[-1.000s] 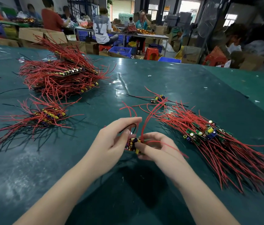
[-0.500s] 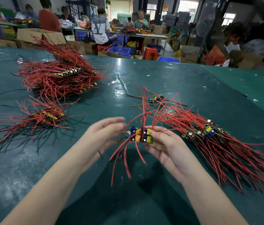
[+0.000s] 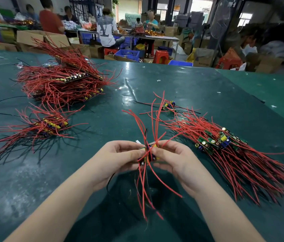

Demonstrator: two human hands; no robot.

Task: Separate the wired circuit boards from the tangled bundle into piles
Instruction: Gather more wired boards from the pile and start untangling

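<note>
Circuit boards | red wires splayed | left hand, right hand pinching them

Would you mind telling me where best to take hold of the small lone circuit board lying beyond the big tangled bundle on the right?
Probably pinch the small lone circuit board by its body, coming down from above on the near side. Its thin red and black wires splay loosely across the green table, so pulling them would likely snag the big tangled bundle of boards and red wires beside it.
</note>
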